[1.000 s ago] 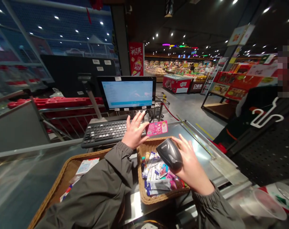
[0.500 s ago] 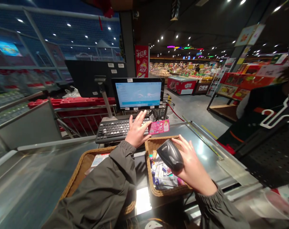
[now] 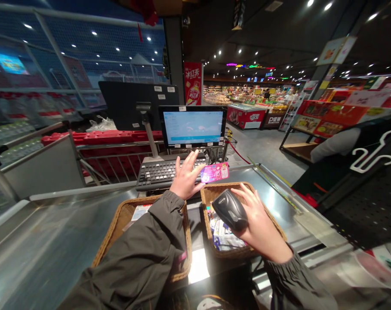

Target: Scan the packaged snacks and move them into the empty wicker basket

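Note:
My left hand is in front of the keyboard. Its thumb and index finger pinch the left edge of a flat pink printed packet, while the other fingers stretch upward. In my right hand is a black handheld barcode scanner, its head tilted up and left toward the packet. Beneath the scanner stands a wicker basket containing several small packaged goods. A second wicker basket is under my left forearm, with a white-and-red package visible inside.
A lit monitor stands behind the keyboard, and a dark screen back is at its left. The metal counter has a raised rim. At right are a white hanger and a person's sleeve. Shopping carts are behind.
The view has shifted slightly, so the baskets, keyboard and monitor appear farther right relative to my hands. A purple-white glow now shows on the packet's left part. Both grips are unchanged.

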Available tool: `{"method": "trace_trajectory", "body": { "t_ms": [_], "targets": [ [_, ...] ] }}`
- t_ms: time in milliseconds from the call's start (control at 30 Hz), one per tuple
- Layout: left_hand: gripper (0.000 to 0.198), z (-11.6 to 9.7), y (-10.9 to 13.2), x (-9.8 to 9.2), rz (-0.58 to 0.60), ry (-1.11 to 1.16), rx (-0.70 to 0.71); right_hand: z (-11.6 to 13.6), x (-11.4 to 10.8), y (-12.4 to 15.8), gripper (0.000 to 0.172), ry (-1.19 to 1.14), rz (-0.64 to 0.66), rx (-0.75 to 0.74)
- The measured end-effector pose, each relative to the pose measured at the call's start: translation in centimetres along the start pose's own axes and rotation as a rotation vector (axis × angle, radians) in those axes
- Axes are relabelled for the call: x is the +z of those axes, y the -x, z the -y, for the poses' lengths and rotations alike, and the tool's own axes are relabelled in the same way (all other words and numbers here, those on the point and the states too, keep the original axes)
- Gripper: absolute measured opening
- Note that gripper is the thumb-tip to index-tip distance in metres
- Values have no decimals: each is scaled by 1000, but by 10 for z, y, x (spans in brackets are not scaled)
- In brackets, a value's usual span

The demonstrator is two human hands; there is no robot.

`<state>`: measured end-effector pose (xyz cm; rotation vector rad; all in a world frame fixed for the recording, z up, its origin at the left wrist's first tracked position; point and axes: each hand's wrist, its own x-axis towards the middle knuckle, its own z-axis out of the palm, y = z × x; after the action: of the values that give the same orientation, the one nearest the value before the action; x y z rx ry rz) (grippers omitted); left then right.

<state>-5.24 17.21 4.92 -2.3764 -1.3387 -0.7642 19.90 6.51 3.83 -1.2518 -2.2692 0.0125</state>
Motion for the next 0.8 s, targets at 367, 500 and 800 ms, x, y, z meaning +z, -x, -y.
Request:
{"method": "trace_trajectory", "body": {
  "t_ms": [367,500,800],
  "targets": [
    [56,14,13,-8,-18,7,-32,13,3,-2,43,-26,14,-42],
    [56,17,16,-13,-21,-3,-37,13,5,-3,47,-24,31,-52],
    [58,23,21,-17,1,-5,-77,17,6,-4,49,-8,40,-45]
  ]
}}
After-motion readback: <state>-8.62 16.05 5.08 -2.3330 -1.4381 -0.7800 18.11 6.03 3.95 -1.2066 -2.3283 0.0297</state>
